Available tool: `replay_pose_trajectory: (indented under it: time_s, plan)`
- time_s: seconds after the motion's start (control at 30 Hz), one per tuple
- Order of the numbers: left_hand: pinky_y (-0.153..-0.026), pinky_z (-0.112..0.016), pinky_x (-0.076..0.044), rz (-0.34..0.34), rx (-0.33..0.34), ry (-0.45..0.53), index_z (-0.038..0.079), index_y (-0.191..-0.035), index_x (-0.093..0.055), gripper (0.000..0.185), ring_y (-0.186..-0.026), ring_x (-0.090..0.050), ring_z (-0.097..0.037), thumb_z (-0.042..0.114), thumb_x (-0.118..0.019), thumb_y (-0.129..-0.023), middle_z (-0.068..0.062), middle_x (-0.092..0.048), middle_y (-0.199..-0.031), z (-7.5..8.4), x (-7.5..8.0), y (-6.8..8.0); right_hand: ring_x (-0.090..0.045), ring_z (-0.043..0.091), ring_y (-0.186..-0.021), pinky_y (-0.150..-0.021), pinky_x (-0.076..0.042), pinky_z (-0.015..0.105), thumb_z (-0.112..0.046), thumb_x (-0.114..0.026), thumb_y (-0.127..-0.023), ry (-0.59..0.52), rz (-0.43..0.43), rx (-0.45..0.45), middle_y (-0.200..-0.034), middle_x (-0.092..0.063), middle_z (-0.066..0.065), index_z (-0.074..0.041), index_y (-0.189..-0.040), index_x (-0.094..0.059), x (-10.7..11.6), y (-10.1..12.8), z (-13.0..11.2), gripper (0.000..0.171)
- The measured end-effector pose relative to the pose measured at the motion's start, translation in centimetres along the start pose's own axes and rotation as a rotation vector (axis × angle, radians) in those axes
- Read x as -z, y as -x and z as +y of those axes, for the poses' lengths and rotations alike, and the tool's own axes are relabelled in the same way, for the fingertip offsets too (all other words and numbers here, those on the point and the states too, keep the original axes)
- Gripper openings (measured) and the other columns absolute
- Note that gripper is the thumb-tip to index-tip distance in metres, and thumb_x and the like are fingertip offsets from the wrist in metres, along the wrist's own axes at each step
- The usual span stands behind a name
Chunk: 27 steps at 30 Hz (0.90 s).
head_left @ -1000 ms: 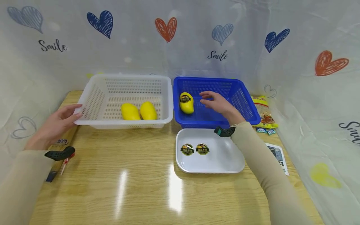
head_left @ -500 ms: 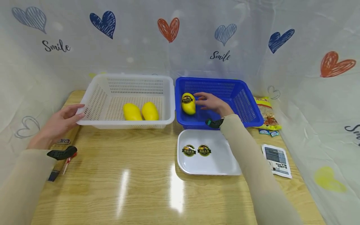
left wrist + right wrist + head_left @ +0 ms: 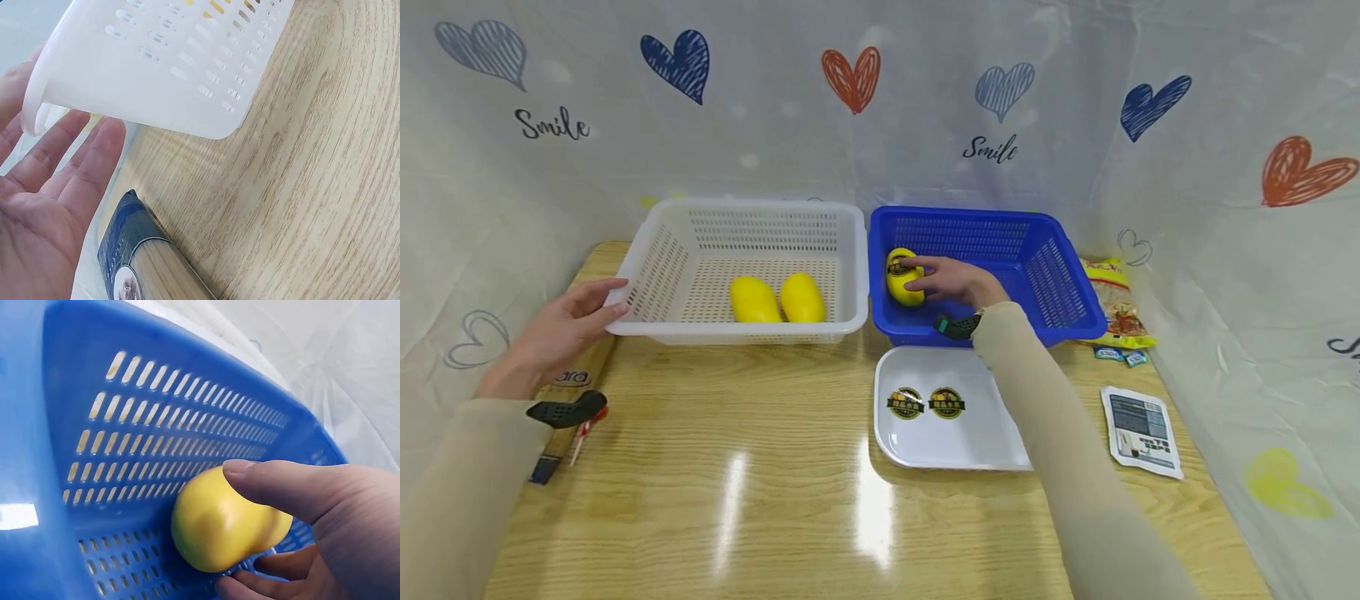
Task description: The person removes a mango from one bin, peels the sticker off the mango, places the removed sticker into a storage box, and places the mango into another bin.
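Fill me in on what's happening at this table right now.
A person works at a wooden table. Their right hand grips a stickered yellow mango inside the blue basket. Their left hand rests open against the white basket, which holds two plain mangoes. In front of the blue basket, a white tray carries two round stickers.

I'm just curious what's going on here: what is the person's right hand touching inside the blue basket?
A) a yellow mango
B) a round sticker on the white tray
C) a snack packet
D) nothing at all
A: the right hand curls its fingers round the yellow mango at the left end of the blue basket.
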<state>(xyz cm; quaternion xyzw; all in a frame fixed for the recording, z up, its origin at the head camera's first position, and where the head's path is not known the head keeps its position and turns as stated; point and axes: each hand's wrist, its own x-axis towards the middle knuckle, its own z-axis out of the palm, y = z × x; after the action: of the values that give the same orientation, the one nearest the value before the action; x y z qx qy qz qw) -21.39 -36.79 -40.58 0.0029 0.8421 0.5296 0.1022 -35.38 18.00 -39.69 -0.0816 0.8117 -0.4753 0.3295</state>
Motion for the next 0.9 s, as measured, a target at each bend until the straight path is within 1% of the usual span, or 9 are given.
replay_pose_trajectory:
  time_s: [0.17, 0.3, 0.37, 0.43, 0.5, 0.53, 0.63, 0.73, 0.9]
  plan:
    - [-0.083, -0.010, -0.048, 0.002, -0.013, -0.006, 0.019, -0.155, -0.025, 0.060, -0.107, -0.049, 0.009, 0.034, -0.050, -0.102, -0.011, -0.019, -0.160, -0.1, 0.0, -0.1, -0.037, 0.029, -0.137, -0.111, -0.035, 0.046, -0.009, -0.062, -0.096, -0.014, 0.010, -0.013, -0.158, -0.023, 0.012, -0.018, -0.151, -0.039, -0.3, -0.4, -0.1, 0.061]
    - [-0.082, -0.009, -0.047, 0.003, -0.017, -0.013, 0.019, -0.155, -0.025, 0.060, -0.108, -0.049, 0.008, 0.034, -0.050, -0.102, -0.012, -0.019, -0.160, -0.2, 0.0, -0.2, -0.043, 0.029, -0.130, -0.108, -0.039, 0.045, -0.008, -0.062, -0.096, 0.016, 0.078, -0.019, -0.153, -0.031, 0.014, -0.013, -0.146, -0.045, -0.2, -0.4, 0.0, 0.053]
    - [-0.083, -0.009, -0.048, 0.005, -0.010, -0.018, 0.020, -0.155, -0.025, 0.060, -0.107, -0.049, 0.008, 0.034, -0.050, -0.102, -0.012, -0.020, -0.160, -0.2, 0.0, -0.1, -0.045, 0.030, -0.124, -0.106, -0.042, 0.044, -0.009, -0.061, -0.097, 0.047, 0.116, -0.023, -0.149, -0.035, 0.016, -0.009, -0.143, -0.047, -0.1, -0.3, 0.1, 0.049]
    - [-0.083, -0.009, -0.047, 0.005, -0.004, -0.024, 0.020, -0.155, -0.025, 0.061, -0.107, -0.049, 0.008, 0.035, -0.050, -0.102, -0.012, -0.019, -0.160, -0.2, 0.0, -0.1, -0.046, 0.030, -0.119, -0.103, -0.044, 0.043, -0.012, -0.060, -0.097, 0.110, 0.156, -0.035, -0.144, -0.039, 0.017, -0.009, -0.139, -0.048, 0.1, 0.0, 0.2, 0.044]
    - [-0.083, -0.009, -0.047, 0.005, 0.002, -0.030, 0.020, -0.156, -0.024, 0.062, -0.108, -0.048, 0.008, 0.036, -0.050, -0.102, -0.012, -0.019, -0.160, -0.1, 0.0, -0.1, -0.046, 0.031, -0.117, -0.101, -0.045, 0.043, -0.013, -0.059, -0.098, 0.159, 0.172, -0.045, -0.141, -0.040, 0.017, -0.008, -0.137, -0.046, 0.3, 0.3, 0.2, 0.041]
    - [-0.083, -0.009, -0.047, 0.005, 0.005, -0.032, 0.020, -0.156, -0.024, 0.062, -0.108, -0.048, 0.008, 0.037, -0.050, -0.102, -0.012, -0.019, -0.160, -0.1, 0.0, -0.1, -0.045, 0.031, -0.117, -0.101, -0.044, 0.043, -0.014, -0.059, -0.099, 0.193, 0.174, -0.051, -0.141, -0.040, 0.017, -0.009, -0.137, -0.046, 0.4, 0.5, 0.3, 0.041]
    - [-0.082, -0.009, -0.047, 0.004, 0.010, -0.041, 0.021, -0.156, -0.024, 0.063, -0.107, -0.048, 0.008, 0.038, -0.050, -0.102, -0.013, -0.019, -0.160, -0.1, 0.0, -0.1, -0.042, 0.032, -0.119, -0.103, -0.041, 0.044, -0.014, -0.056, -0.100, 0.236, 0.149, -0.066, -0.143, -0.036, 0.016, -0.014, -0.141, -0.042, 0.6, 1.0, 0.3, 0.043]
    - [-0.083, -0.009, -0.047, 0.004, 0.013, -0.038, 0.021, -0.156, -0.024, 0.063, -0.107, -0.048, 0.008, 0.038, -0.050, -0.101, -0.012, -0.020, -0.159, -0.1, 0.0, 0.0, -0.041, 0.032, -0.120, -0.104, -0.040, 0.045, -0.012, -0.054, -0.100, 0.231, 0.120, -0.067, -0.145, -0.032, 0.016, -0.017, -0.145, -0.039, 0.7, 1.3, 0.5, 0.048]
    - [-0.082, -0.008, -0.047, 0.011, 0.011, -0.032, 0.021, -0.155, -0.025, 0.062, -0.106, -0.049, 0.009, 0.038, -0.050, -0.101, -0.013, -0.022, -0.157, -0.1, 0.0, -0.1, -0.043, 0.032, -0.118, -0.101, -0.043, 0.045, -0.009, -0.054, -0.099, 0.202, 0.109, -0.051, -0.145, -0.033, 0.017, -0.015, -0.146, -0.040, 0.9, 1.5, 0.7, 0.049]
